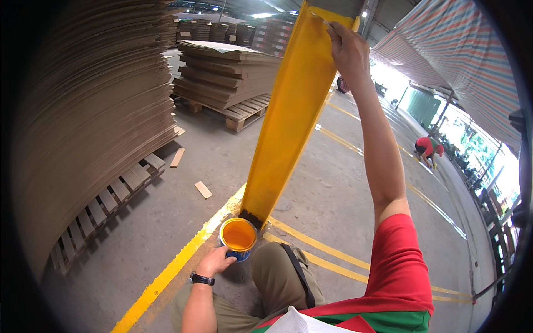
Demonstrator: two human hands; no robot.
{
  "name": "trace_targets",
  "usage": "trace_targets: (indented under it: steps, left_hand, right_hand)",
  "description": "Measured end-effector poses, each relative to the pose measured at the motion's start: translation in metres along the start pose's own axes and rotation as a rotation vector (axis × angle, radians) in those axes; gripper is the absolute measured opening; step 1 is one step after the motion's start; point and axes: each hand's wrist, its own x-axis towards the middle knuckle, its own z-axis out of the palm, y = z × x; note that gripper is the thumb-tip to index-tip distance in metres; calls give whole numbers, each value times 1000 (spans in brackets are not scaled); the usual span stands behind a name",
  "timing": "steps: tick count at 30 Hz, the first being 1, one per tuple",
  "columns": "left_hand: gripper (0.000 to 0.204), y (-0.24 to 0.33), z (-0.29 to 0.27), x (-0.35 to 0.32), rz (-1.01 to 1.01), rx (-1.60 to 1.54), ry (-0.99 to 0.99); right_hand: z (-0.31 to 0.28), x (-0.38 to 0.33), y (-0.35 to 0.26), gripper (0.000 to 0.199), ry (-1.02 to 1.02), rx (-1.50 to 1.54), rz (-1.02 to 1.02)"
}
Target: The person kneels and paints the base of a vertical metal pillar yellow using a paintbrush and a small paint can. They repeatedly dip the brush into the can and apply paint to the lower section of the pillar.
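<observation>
A steel column [294, 111], coated in wet-looking yellow paint, rises from the floor in front of me, dark at its foot. My right hand [350, 53] is raised high against its upper part, fingers closed on a paintbrush [320, 19]; only a small part of the brush shows past the fingers. Low by the column's foot, an open blue paint can [239, 256] holds orange-yellow paint, with streaks on its rim. My left hand [216, 261] grips the can's near left side, the thumb by the rim and the other fingers mostly hidden.
Tall stacks of brown board [100, 105] stand on a wooden pallet [105, 202] at left; another stack [227, 72] sits behind. Two wood scraps lie on the floor. A yellow floor line [172, 272] runs to the column. A person in red [427, 149] crouches far right.
</observation>
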Motion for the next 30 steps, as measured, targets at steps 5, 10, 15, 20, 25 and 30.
trace_targets:
  steps: [5, 10, 15, 20, 25, 30]
  left_hand:
    - [49, -2, 3, 1, 5, -9, 26]
    - [49, -1, 1, 3, -19, 3, -21]
    - [49, 1, -2, 1, -28, 5, -16]
    - [50, 3, -4, 0, -24, 30, -23]
    - [51, 5, -5, 0, -38, 14, -28]
    - [51, 8, -8, -3, -35, 17, -31]
  right_hand:
    - [7, 7, 11, 23, -48, -147, -136]
    - [22, 0, 12, 25, -122, -241, -134]
    - [24, -1, 11, 24, -21, -172, -124]
    - [32, 3, 10, 21, 105, -42, -70]
    - [41, 1, 11, 20, 88, 39, 9]
    - [33, 2, 13, 20, 50, 32, -21]
